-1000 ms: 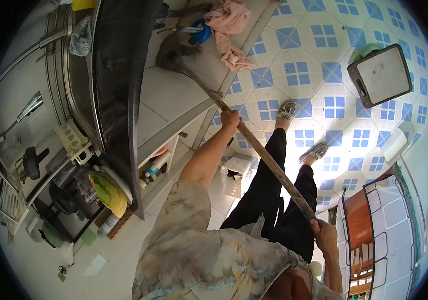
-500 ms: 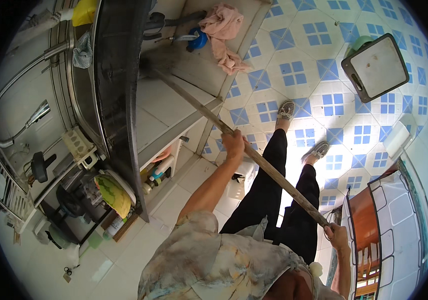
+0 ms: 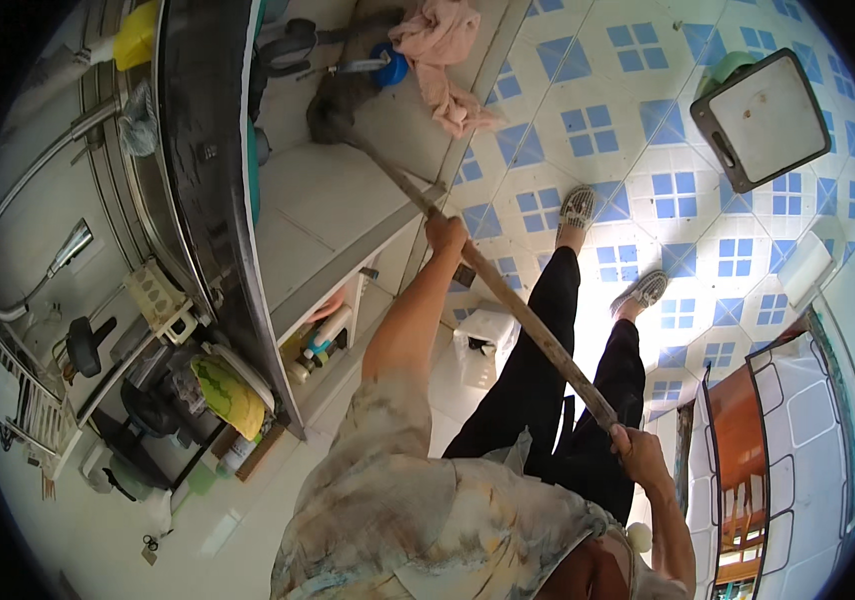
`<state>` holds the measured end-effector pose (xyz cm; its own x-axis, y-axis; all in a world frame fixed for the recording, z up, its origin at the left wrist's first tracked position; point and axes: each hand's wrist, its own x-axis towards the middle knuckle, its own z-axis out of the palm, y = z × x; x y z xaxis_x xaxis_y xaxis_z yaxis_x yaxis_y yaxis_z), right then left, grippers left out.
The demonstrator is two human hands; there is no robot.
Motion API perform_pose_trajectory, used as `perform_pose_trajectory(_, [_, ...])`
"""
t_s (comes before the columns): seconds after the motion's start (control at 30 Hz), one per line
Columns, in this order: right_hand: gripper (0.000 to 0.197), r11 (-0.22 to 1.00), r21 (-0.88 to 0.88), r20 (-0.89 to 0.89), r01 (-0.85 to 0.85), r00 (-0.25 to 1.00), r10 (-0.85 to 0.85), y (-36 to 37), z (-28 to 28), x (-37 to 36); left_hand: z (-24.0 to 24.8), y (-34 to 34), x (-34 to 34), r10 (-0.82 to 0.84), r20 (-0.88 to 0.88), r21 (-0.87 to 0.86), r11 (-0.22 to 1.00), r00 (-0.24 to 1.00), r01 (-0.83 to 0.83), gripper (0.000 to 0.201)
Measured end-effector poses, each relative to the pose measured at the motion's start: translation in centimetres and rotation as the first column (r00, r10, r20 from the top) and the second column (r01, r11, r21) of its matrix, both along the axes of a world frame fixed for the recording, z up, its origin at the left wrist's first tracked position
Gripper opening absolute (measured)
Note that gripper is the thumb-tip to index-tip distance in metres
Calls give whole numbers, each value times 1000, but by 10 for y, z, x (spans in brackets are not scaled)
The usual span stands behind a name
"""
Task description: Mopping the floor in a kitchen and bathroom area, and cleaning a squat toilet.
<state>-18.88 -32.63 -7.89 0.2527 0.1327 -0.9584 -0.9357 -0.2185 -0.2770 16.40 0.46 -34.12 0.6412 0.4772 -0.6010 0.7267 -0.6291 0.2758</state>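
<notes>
Left hand (image 3: pixel 445 234) clenched mid-shaft on mop (image 3: pixel 508 300); right hand (image 3: pixel 634 452) clenched at its end. Mop head (image 3: pixel 333 108) at 11 o'clock, under counter (image 3: pixel 210 160). Judged stiff, head-heavy; spaced grip suits.

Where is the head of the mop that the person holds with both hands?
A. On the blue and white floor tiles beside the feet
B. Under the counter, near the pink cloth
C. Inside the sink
B: the mop head lies in the shaded space under the counter, close to the pink cloth.
</notes>
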Motion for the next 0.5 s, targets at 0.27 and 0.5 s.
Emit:
perform_pose_trajectory(0.27, [43,990,-100,-37,-97,995,94,-64,14,-94,110,-101,-64,223,21,-244,946,975,-212,24])
perform_pose_trajectory(0.5, [44,994,57,-75,89,994,-84,3,18,-26,61,-96,10,-102,67,-158,981,992,112,25])
